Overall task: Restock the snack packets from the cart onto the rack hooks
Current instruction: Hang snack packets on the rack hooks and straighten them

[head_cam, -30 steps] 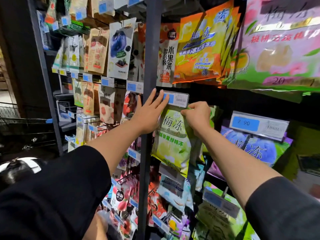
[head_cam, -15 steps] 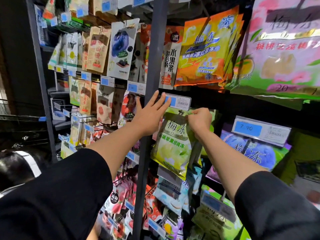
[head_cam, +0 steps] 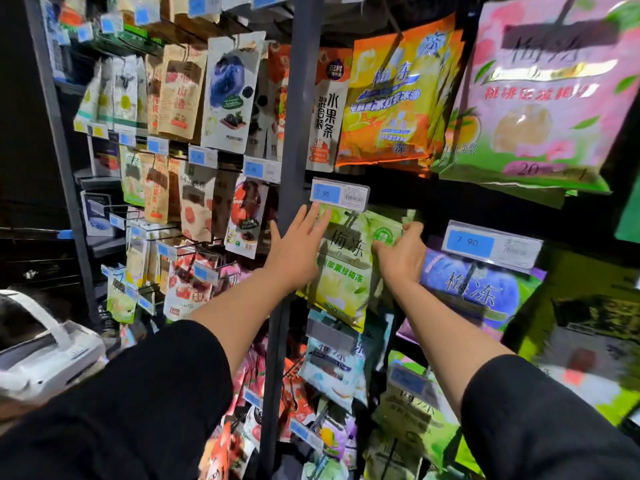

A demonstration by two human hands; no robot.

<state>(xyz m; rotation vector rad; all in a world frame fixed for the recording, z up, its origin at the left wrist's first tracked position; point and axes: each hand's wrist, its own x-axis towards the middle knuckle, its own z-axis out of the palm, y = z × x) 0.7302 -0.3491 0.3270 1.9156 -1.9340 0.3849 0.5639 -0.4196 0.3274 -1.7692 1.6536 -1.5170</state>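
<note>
The glossy green snack packet [head_cam: 343, 268], a flat crinkled pouch, hangs on the rack under a price tag [head_cam: 340, 194], the left hand [head_cam: 298, 249] flat with straight fingers against it, the right hand [head_cam: 401, 254] curled around its edge.

The plum jelly packet [head_cam: 341, 268] hangs on the rack just right of the upright post [head_cam: 289, 188], below a price tag [head_cam: 339, 195], with the left hand [head_cam: 298, 249] at its left edge, the right hand [head_cam: 401, 252] at its right edge, and another jelly packet [head_cam: 481, 289] further right.
</note>
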